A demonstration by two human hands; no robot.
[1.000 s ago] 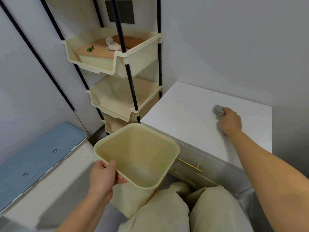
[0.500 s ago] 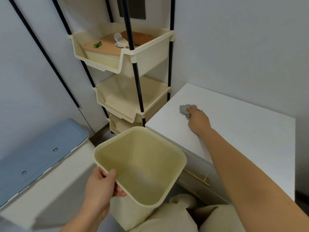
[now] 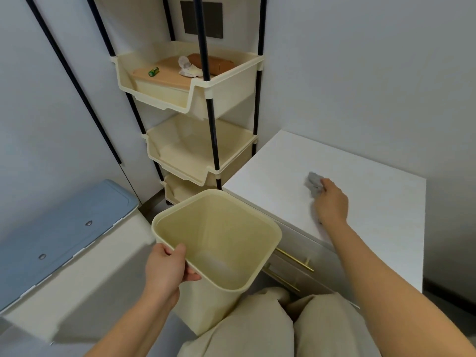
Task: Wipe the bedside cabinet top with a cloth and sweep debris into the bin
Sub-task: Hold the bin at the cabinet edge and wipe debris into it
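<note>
Right hand (image 3: 331, 204) pressing grey cloth (image 3: 313, 183) onto white cabinet top (image 3: 273, 186); left hand (image 3: 164, 269) gripping rim of cream bin (image 3: 231, 243), held beside cabinet's front edge.

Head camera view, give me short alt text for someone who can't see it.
A person's right hand presses a grey cloth on a white bedside cabinet top, while the left hand holds an empty cream bin by its rim beside the cabinet's edge.

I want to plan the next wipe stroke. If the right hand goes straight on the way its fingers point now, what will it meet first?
Only bare cabinet top, as far as this view shows. The right hand pushes the grey cloth toward the back-left; probably the wall comes next.
</note>
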